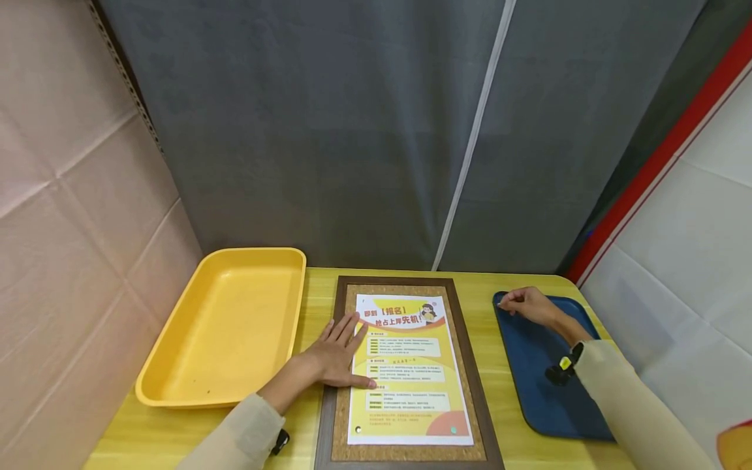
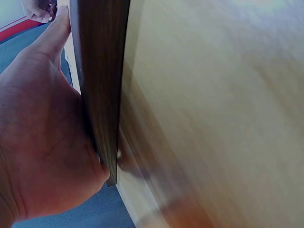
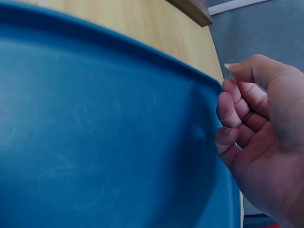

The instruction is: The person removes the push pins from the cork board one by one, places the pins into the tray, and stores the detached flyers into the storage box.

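My left hand [image 1: 337, 356] lies with fingers spread on the left side of a printed yellow-and-white poster [image 1: 405, 398], its palm over the frame's left edge. The poster rests on a cork board [image 1: 341, 437] with a dark wooden frame [image 2: 99, 85]. Small round tacks [image 1: 358, 429] show at the poster's lower corners. Over the far left corner of a blue tray [image 1: 552, 391], my right hand [image 3: 266, 109] has its fingers curled. Thumb and forefinger pinch a small pale thing, apparently a thumbtack [image 3: 228, 66], mostly hidden by the fingertips.
A deep yellow tray [image 1: 220, 399] stands left of the board on the wood-grain table [image 1: 320, 290]. Behind the table hangs a grey curtain [image 1: 323, 130]. White sheeting [image 1: 693, 248] with a red band borders the right side, and pale sheeting [image 1: 76, 261] the left.
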